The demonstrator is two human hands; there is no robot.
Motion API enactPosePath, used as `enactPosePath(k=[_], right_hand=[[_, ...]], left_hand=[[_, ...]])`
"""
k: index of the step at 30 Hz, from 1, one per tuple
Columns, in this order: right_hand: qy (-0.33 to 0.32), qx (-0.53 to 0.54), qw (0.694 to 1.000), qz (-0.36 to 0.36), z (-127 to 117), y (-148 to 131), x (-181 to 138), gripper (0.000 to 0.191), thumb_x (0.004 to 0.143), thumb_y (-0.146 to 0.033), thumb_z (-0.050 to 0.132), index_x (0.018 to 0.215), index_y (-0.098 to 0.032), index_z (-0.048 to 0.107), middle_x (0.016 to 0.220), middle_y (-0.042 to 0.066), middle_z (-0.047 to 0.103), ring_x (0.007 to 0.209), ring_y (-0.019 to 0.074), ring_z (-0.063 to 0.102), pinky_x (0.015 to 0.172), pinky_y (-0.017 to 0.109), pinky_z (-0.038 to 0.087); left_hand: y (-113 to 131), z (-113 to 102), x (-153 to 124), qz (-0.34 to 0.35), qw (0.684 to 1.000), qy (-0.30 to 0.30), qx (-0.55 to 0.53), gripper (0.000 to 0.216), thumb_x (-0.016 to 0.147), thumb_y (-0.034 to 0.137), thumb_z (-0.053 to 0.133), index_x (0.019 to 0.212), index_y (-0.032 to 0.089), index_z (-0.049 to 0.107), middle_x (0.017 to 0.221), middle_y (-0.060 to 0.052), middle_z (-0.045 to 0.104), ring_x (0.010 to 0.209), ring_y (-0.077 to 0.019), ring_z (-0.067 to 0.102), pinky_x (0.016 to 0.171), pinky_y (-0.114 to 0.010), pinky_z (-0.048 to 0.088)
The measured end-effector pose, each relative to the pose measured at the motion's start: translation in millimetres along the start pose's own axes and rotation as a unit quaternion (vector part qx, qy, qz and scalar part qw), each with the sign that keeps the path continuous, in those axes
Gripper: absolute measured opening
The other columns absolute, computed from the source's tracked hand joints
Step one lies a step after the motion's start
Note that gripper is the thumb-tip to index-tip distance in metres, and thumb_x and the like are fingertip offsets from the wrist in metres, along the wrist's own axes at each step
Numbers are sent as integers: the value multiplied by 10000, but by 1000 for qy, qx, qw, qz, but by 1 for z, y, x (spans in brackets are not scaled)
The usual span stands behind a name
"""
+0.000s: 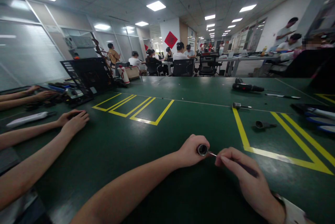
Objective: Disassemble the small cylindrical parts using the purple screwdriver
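My left hand (190,151) is closed in a fist round a small metal cylinder (202,150) whose round open end faces me. My right hand (244,175) pinches a thin dark-handled tool (244,167), and its slim metal tip reaches to the cylinder's mouth. Both hands rest low over the dark green table (146,140) near its front edge, just left of a yellow taped line (242,133).
A co-worker's forearms and hands (74,121) lie on the table at left, another pair (39,94) farther back. A black power screwdriver (246,87), a bit (239,105), a small socket (261,124) and pens (318,114) lie to the right. A black rack (87,75) stands back left. People sit at distant desks.
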State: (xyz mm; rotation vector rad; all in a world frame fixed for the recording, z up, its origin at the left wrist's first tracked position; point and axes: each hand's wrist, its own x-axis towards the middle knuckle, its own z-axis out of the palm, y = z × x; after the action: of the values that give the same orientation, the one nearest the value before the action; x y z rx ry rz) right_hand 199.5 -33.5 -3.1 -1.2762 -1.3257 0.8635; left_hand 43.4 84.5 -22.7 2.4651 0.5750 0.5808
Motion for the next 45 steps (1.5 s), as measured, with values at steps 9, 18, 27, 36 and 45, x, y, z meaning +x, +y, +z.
enactPosePath(k=[9,18,27,36,45], right_hand=[[23,160,984,74,0,7,6,207,761,-308,583,629,-183,682,642,49,643,670,216,580,669,351,432],[-7,-41,999,-2,-1,-5,0,244,785,-377,545,630,-216,644,661,36,631,666,220,572,611,334,414],[-16,70,996,55,-2,2,4,230,787,-340,547,653,-197,668,670,43,643,703,223,581,673,351,426],[21,170,981,92,2,2,7,187,751,-323,594,647,-187,668,661,35,640,681,207,578,668,340,434],[-23,-29,999,26,-1,-10,3,256,778,-384,534,625,-202,627,647,29,610,668,216,565,624,336,407]], left_hand=[[2,-2,0,16,1000,-22,-1,140,787,261,621,750,159,533,774,2,595,748,-125,541,777,-271,379],[0,1,0,18,1000,-7,12,156,799,303,601,766,168,529,782,3,599,781,-142,559,766,-284,366],[0,0,-1,27,999,-28,30,81,786,219,591,770,166,531,803,-1,610,787,-138,561,767,-276,367],[-1,0,0,28,999,-9,20,107,793,224,584,740,158,518,763,6,592,756,-130,551,737,-265,363],[-1,2,0,6,1000,2,28,87,795,219,593,761,163,536,770,17,598,766,-131,557,757,-271,353]])
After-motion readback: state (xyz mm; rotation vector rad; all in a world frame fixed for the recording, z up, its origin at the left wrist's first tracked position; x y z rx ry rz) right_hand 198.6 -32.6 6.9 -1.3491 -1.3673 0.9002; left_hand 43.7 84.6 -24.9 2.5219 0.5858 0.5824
